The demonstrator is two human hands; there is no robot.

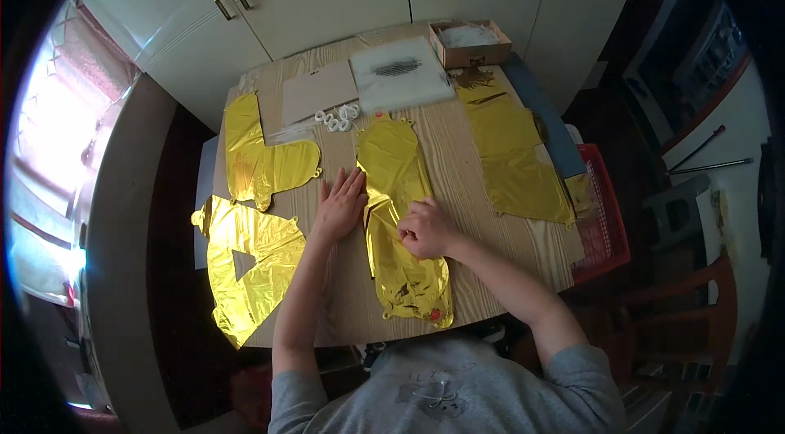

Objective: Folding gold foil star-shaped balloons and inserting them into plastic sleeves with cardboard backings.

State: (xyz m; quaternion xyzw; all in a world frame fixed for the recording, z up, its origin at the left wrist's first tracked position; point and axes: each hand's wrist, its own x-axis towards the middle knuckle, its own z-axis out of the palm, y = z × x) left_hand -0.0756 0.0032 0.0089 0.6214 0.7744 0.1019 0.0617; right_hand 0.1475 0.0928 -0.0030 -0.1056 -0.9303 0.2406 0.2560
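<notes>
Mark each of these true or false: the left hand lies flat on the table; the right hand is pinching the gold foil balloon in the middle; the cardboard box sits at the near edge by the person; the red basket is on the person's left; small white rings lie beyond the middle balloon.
1. The left hand lies flat on the table. True.
2. The right hand pinches the middle gold foil balloon. True.
3. The cardboard box sits at the near edge. False: it is at the far edge, by the cabinets.
4. The red basket is on the left. False: it is on the right.
5. White rings lie beyond the middle balloon. True.
</notes>
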